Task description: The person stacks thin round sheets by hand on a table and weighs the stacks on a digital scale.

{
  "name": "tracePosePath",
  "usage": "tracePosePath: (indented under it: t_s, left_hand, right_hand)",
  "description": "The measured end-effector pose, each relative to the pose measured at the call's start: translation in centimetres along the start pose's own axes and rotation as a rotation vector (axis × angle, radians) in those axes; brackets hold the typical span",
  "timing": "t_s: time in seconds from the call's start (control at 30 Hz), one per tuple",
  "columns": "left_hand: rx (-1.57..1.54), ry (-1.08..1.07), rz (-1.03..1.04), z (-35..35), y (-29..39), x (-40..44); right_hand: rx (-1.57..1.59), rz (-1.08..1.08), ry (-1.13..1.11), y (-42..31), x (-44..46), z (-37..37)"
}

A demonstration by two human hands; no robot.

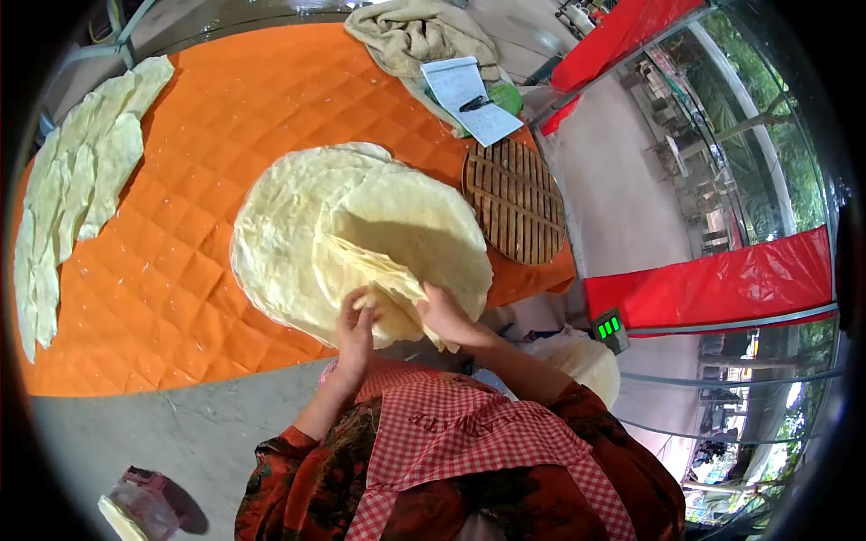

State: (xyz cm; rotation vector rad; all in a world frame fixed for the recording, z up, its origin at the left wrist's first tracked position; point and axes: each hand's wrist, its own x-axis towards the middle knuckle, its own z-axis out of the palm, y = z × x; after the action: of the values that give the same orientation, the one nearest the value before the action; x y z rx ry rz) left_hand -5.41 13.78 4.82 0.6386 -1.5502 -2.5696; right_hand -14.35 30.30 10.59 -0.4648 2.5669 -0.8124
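Note:
A broad stack of thin, pale flatbreads [289, 212] lies on the orange cloth in front of me. The near part of the top sheet is lifted and doubled over into a folded flatbread [365, 259], which casts a shadow on the stack. My right hand [444, 316] grips this fold at its right side, thumb on top and fingers hidden beneath. At the near edge, my left hand [356, 326] has its fingers curled against the same sheet, pinching its edge.
More flatbreads [86, 180] overlap along the left of the orange cloth [198, 225]. A round slatted wooden board [514, 203], an open notebook [465, 90] with a pen, and a beige cloth [419, 36] lie at the right. A scale display [610, 326] glows green. A plastic bag [144, 505] is lower left.

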Motion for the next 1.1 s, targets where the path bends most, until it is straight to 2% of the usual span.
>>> tracePosePath:
  t_s: [0.03,0.07,0.13,0.17,0.2,0.23,0.27,0.3,0.33,0.4,0.43,0.5,0.53,0.63,0.73,0.77,0.87,0.9,0.97,1.0,1.07,1.1]
  left_hand:
    - [0.212,0.055,0.118,-1.3,-1.5,0.6]
    - [0.270,0.169,0.271,-1.7,-0.8,1.1]
    - [0.289,0.346,0.225,-3.4,-1.3,2.2]
    - [0.450,0.356,0.227,-3.7,-0.4,2.2]
    - [0.610,0.370,0.234,-3.8,0.6,2.3]
    - [0.607,0.383,0.197,-3.9,0.8,2.7]
    - [0.605,0.399,0.160,-3.9,1.0,3.0]
    - [0.603,0.414,0.126,-4.0,1.1,3.2]
    - [0.616,0.398,0.108,-4.2,1.1,3.4]
    - [0.639,0.368,0.079,-4.6,0.7,3.9]
    - [0.621,0.365,0.063,-4.5,0.8,4.1]
    - [0.586,0.362,0.030,-4.2,1.0,4.4]
    - [0.637,0.367,0.052,-4.0,1.2,4.3]
    - [0.764,0.377,0.163,-4.2,1.1,5.0]
    - [0.867,0.273,0.095,-4.9,0.4,6.0]
    - [0.822,0.284,0.149,-4.7,0.2,6.1]
    - [-0.019,0.216,-0.004,-4.7,0.3,6.2]
    - [-0.184,0.261,-0.209,-3.2,3.7,5.1]
    - [-0.043,0.292,-0.251,-2.7,4.6,5.5]
    - [0.033,0.305,-0.276,-2.4,5.0,5.6]
    - [0.051,0.218,-0.271,-1.9,5.5,5.8]
    - [0.003,0.160,-0.274,-2.2,5.2,6.4]
  right_hand:
    - [0.052,-0.044,0.053,1.4,0.9,0.1]
    - [-0.001,0.133,-0.038,0.3,1.5,-1.8]
    - [0.041,0.029,0.030,4.4,4.6,-3.8]
    - [0.125,0.011,-0.016,1.5,4.7,-7.8]
    - [0.098,0.107,-0.022,-3.0,3.7,-11.7]
    - [-0.076,0.005,0.015,-6.1,2.8,-14.4]
    - [-0.220,-0.309,0.174,-8.0,1.6,-15.6]
    - [-0.297,-0.291,0.188,-9.5,0.6,-15.6]
    - [-0.375,-0.275,0.205,-10.4,-0.3,-14.8]
    - [-0.316,-0.394,0.274,-9.3,-1.2,-10.1]
    - [-0.186,-0.245,0.172,-8.2,-0.7,-6.7]
    - [-0.302,-0.197,0.009,-5.4,0.5,-1.4]
    - [-0.543,-0.295,-0.052,-4.4,0.7,0.2]
    - [-0.529,-0.331,-0.007,-2.8,0.5,3.0]
    - [-0.475,-0.366,-0.006,-1.7,0.8,2.6]
    - [-0.553,-0.300,-0.104,-2.9,0.4,1.7]
    - [-0.571,-0.393,-0.022,-1.7,0.0,3.6]
    - [-0.582,-0.459,0.017,-1.7,-0.2,3.5]
    - [-0.599,-0.582,0.100,-1.9,-1.0,2.8]
    - [-0.479,-0.528,0.091,-1.9,-1.9,1.7]
    - [-0.243,-0.400,0.084,-0.9,-4.4,-1.6]
    - [-0.178,-0.133,-0.027,0.8,-5.8,-2.4]
